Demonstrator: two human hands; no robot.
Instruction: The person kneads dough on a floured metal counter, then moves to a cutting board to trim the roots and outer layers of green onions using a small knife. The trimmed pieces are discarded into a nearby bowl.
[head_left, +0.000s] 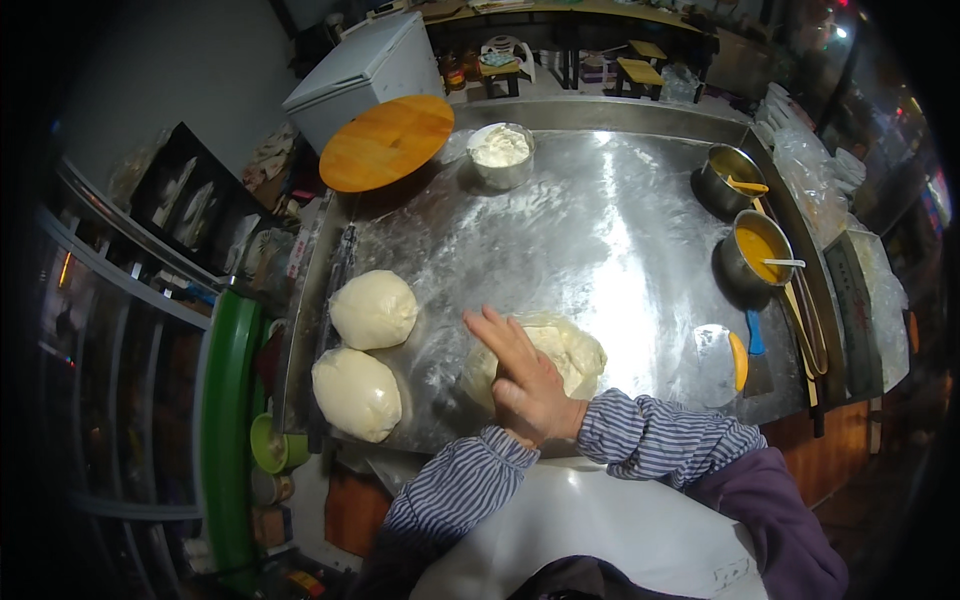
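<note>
A pale lump of dough (575,355) lies on the floured metal worktop (440,235), close to the near edge. My right hand (530,385) presses across it, open, with its fingers stretched toward the far left. My left hand (517,432) is underneath the right one at the dough's near side; its fingers are mostly hidden. Both wrists cross in striped sleeves. To the left sit two smooth, rounded dough balls, a farther one (373,309) and a nearer one (357,395), side by side.
A bowl of flour (502,155) and a round wooden board (388,143) stand at the back left. Along the right edge are a pot of orange liquid (755,250), another metal pot (730,178), a yellow-handled scraper (738,361) and a blue-handled scraper (755,335).
</note>
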